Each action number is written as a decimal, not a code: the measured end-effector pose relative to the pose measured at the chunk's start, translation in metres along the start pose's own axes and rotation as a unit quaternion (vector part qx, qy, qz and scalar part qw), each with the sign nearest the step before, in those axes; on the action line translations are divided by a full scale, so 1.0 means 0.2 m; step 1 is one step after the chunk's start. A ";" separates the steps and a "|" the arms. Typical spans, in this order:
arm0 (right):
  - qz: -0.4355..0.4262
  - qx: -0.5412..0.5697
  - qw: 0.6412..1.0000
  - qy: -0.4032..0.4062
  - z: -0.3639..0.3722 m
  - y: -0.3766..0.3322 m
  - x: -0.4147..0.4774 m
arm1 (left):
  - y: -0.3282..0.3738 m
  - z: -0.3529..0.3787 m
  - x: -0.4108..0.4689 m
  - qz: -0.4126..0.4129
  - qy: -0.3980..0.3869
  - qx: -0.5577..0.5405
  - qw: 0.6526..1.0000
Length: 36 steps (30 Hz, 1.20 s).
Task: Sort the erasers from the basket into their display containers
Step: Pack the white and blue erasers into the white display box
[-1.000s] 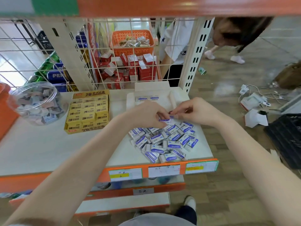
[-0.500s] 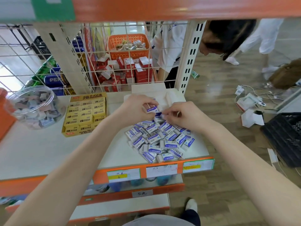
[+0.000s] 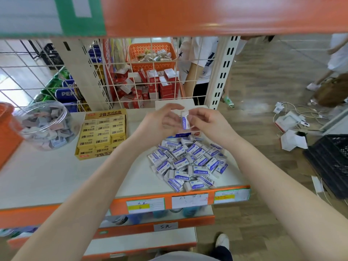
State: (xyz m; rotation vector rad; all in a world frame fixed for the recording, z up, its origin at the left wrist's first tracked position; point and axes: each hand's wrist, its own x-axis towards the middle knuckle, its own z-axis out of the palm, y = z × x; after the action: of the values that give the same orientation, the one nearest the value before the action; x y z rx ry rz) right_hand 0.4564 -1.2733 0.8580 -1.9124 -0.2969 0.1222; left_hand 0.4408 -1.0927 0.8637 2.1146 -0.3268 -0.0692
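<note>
Above the eraser pile (image 3: 190,162) | eraser (image 3: 185,123) pinched between left hand (image 3: 160,122) and right hand (image 3: 210,124) | long axis toward display box (image 3: 188,103) (just beyond pile).

Lifts left hand (image 3: 160,121) and right hand (image 3: 209,123) off the pile (image 3: 190,162) toward 12 o'clock, over the white box (image 3: 188,103). Turns the eraser (image 3: 185,123) from flat to upright, now pinching it from both sides.
</note>
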 end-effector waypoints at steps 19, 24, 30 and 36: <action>0.041 -0.296 0.908 -0.293 -0.18 0.04 -0.04 | -0.08 0.00 0.01 -0.051 0.058 0.033 0.996; 0.052 -0.324 0.895 -0.300 -0.16 0.03 -0.02 | -0.06 0.02 0.04 -0.048 0.035 0.040 0.997; 0.036 -0.306 0.917 -0.252 -0.16 0.05 -0.01 | -0.08 0.01 0.04 -0.051 0.030 0.054 0.997; -0.043 -0.349 0.904 -0.244 -0.10 0.03 0.00 | -0.10 -0.02 0.03 -0.045 0.044 0.055 0.996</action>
State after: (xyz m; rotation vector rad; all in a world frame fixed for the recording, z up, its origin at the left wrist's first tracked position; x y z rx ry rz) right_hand 0.4629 -1.2941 0.8592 -2.5567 -0.8529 0.4949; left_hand 0.4521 -1.0808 0.8487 2.2337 -0.1856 -0.0101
